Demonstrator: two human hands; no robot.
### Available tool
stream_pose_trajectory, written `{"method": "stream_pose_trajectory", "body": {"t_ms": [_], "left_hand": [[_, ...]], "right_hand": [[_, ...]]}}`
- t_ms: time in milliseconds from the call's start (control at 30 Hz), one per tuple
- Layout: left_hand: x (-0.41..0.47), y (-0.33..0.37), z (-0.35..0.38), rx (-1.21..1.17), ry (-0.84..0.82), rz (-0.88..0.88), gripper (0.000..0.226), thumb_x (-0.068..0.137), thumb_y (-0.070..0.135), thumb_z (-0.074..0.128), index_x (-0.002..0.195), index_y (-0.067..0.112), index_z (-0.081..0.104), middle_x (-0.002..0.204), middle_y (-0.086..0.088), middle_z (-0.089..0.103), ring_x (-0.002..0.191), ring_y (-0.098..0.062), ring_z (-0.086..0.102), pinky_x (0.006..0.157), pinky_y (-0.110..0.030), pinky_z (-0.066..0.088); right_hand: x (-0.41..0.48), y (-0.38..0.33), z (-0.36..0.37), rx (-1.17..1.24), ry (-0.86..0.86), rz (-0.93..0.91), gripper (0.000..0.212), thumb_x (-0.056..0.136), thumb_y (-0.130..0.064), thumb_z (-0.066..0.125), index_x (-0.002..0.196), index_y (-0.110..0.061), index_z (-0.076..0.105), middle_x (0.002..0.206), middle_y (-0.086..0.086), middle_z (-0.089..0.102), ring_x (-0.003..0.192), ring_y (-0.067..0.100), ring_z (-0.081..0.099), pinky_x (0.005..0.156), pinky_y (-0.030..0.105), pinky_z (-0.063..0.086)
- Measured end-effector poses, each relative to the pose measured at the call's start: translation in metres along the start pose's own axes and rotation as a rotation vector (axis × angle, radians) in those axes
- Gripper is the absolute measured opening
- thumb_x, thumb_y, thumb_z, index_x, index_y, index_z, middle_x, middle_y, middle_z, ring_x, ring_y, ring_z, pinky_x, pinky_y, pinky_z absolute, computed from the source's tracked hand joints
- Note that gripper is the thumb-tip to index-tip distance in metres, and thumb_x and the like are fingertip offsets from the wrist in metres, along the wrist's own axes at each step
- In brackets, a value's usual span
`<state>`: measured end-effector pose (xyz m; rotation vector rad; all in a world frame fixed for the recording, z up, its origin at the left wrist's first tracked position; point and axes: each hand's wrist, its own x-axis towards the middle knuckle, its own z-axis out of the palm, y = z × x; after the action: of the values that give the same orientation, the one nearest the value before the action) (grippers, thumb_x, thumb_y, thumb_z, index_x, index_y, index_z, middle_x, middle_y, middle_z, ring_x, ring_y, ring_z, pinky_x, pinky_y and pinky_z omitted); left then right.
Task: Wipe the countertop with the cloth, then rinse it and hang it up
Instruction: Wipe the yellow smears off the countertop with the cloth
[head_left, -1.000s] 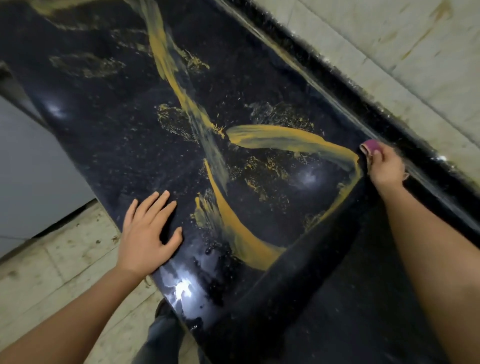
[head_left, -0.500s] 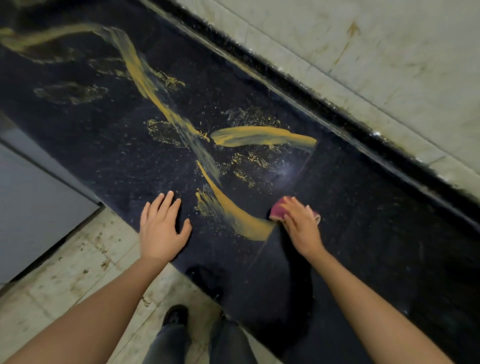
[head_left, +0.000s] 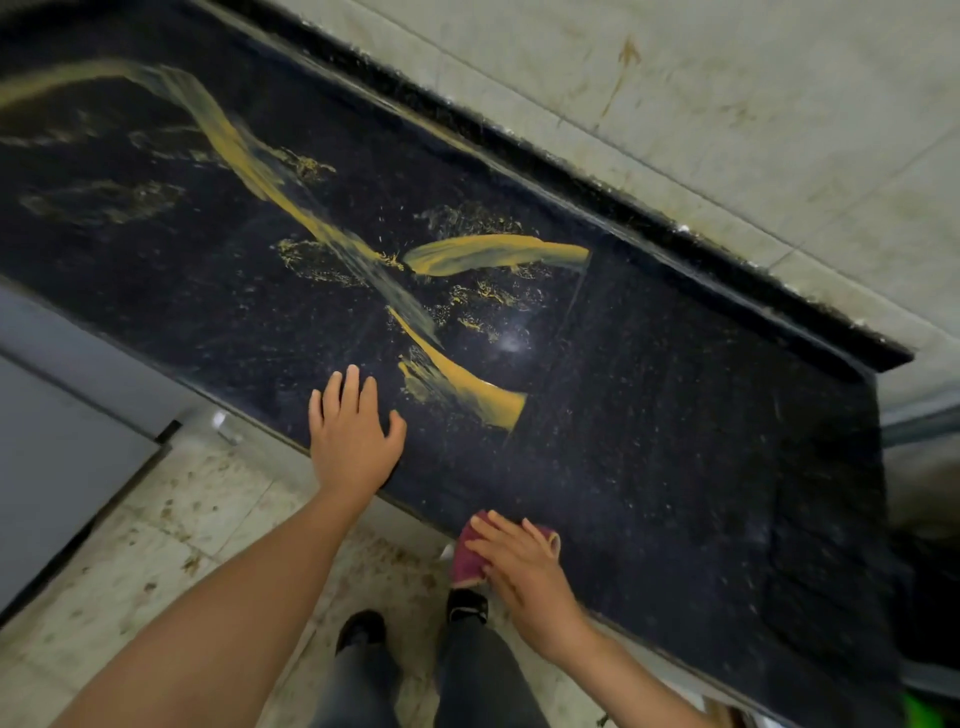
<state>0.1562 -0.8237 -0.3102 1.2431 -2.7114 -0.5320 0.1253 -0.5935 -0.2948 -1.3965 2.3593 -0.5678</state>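
At the counter's (head_left: 675, 441) front edge, the right hand (head_left: 524, 569) lies on the cloth (head_left: 464, 564). Its fingers (head_left: 498, 532) are straight and close together, pointing left across the fabric and pressing it down rather than clutching it. Whether the thumb hooks under the cloth cannot be told. The wrist is low and the forearm runs back toward the lower right. The cloth is magenta and bunched. One part sits under the fingers on the dark stone, and the left part juts out past the edge, above the floor (head_left: 156, 545).

Up and to the left of that hand, well apart from it, the left hand (head_left: 353, 447) rests palm down on the counter, just inside the same edge. Its fingers are extended and slightly spread with the thumb out to the right, and it holds nothing. Its forearm stretches back to the lower left.

Beyond the cloth, farther in on the stone, a short yellow smear (head_left: 467, 387) lies just right of the left hand's thumb. A second smear (head_left: 493, 254) sits farther back, and a long streak (head_left: 234, 140) runs off toward the far left. The strip of counter straight ahead of the right hand shows dark, speckled stone. A tiled wall (head_left: 727, 104) stands behind the counter. Directly below the cloth, two dark shoes (head_left: 361, 626) stand on the stained floor.
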Motion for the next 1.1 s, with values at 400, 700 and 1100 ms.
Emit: {"method": "stream_pose_trajectory", "body": {"t_ms": [400,700,1100], "left_hand": [[-0.001,-0.001,-0.005,-0.008,-0.047,0.02,0.054,0.093,0.033,0.041,0.141,0.008,0.034,0.153,-0.009,0.021,0.142,-0.025,0.012,0.115,-0.041,0.004],[0.0,-0.001,-0.002,-0.018,-0.037,0.019,0.054,0.092,0.032,0.044,0.14,0.007,0.037,0.152,-0.011,0.024,0.142,-0.026,0.014,0.115,-0.041,0.005],[0.002,0.001,-0.001,0.053,-0.026,-0.014,0.055,0.082,0.036,0.044,0.124,0.002,0.056,0.138,-0.015,0.046,0.13,-0.033,0.04,0.107,-0.048,0.027]], "right_hand": [[0.013,-0.001,-0.068,0.75,0.504,0.623,0.029,0.095,-0.008,0.043,0.102,-0.031,0.059,0.079,-0.015,0.068,0.062,-0.008,0.06,0.06,0.009,0.047],[0.024,0.053,-0.096,1.376,0.616,0.883,0.023,0.096,-0.007,0.039,0.087,-0.008,0.06,0.066,-0.002,0.072,0.06,0.007,0.067,0.062,0.019,0.055],[0.144,0.159,-0.157,1.049,0.734,0.811,0.017,0.094,-0.005,0.046,0.092,-0.012,0.061,0.06,-0.012,0.067,0.049,-0.007,0.06,0.063,0.015,0.049]]}}
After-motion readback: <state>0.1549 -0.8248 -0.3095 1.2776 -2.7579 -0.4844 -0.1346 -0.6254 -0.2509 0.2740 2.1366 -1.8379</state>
